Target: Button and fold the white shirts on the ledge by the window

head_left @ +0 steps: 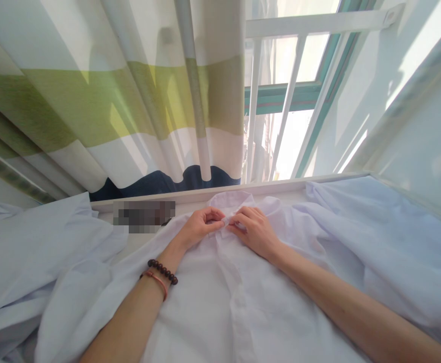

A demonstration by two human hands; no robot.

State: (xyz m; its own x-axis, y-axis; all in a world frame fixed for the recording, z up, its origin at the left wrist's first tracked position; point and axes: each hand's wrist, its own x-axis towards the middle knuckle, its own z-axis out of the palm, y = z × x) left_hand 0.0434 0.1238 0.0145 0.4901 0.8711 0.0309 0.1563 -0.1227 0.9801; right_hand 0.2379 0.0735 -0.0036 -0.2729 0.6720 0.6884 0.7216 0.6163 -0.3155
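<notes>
A white shirt (201, 302) lies spread out with its collar (231, 198) toward the far edge and its front placket (239, 302) running down the middle. Just below the collar, my left hand (201, 224) pinches the cloth at the top of the placket between thumb and fingers. My right hand (256, 229) pinches the same spot from the other side, its fingertips almost meeting the left ones. Whether a button sits between the fingertips is too small to tell. A dark beaded bracelet and a copper-coloured bangle circle my left wrist.
More white cloth (27, 252) is heaped at the left, and a sleeve (394, 242) spreads to the right. A pixelated dark patch (142, 216) lies near the far ledge. Beyond hang a white and green curtain (110, 101) and white window bars (288, 96).
</notes>
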